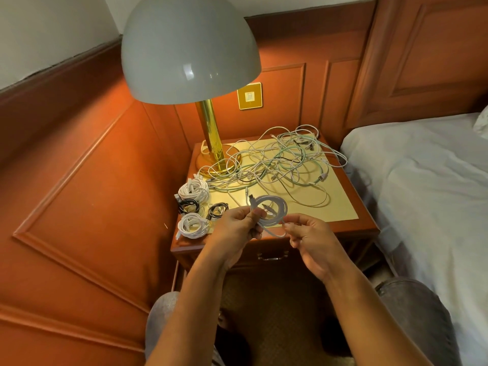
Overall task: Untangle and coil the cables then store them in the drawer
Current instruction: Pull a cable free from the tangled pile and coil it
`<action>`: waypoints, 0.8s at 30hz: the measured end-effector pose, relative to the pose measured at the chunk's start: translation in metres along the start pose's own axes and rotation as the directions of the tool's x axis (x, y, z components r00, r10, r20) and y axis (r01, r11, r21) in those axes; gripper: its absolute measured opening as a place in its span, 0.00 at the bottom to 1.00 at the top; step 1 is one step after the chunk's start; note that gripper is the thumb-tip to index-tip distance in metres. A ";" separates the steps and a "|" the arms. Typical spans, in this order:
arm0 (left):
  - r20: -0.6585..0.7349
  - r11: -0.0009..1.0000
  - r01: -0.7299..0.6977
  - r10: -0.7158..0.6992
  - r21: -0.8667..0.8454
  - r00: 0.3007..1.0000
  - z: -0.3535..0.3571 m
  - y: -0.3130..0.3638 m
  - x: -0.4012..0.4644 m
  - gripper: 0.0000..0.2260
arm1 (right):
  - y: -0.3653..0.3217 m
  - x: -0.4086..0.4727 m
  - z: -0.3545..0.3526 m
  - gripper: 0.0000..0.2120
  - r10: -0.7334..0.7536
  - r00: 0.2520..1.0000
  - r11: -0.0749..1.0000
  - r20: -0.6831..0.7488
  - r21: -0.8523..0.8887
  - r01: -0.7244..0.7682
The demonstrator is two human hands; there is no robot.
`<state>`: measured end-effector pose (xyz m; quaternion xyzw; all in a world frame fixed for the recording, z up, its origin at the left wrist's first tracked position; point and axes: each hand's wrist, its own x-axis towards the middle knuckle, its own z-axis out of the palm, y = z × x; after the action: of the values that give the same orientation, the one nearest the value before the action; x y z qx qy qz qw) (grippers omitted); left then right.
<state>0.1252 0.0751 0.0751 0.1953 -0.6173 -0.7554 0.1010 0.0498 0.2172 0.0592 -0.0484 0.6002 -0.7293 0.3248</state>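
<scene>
Four finished coils sit grouped at the nightstand's left edge, apart from the tangle still spread beside the lamp. The left hand pinches a pale cable's loops together so they hold shape, while the right hand pinches its loose tail. The drawer below looks closed.

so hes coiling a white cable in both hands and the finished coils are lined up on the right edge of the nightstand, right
Not quite: the finished coils sit on the nightstand's left edge, as the head view shows. The left hand and right hand do hold a white cable.
</scene>
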 end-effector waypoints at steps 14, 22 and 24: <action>-0.004 0.956 0.027 -0.027 0.291 1.000 0.004 -0.006 0.001 0.11 | -0.004 -0.003 0.011 0.18 -0.334 0.935 0.829 0.124 -0.434 0.353; 0.024 0.949 0.029 -0.039 0.315 0.999 0.001 -0.004 -0.001 0.13 | -0.002 0.005 0.020 0.10 -0.542 0.835 0.644 0.096 -0.592 0.486; 0.025 0.949 0.035 -0.045 0.313 0.999 0.001 -0.005 -0.001 0.13 | -0.002 0.005 0.021 0.12 -0.574 0.807 0.570 0.139 -0.639 0.516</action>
<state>0.1264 0.0780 0.0710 0.2094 -0.7266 -0.6530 0.0436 0.0547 0.1967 0.0650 -0.3097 0.7826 -0.5397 0.0209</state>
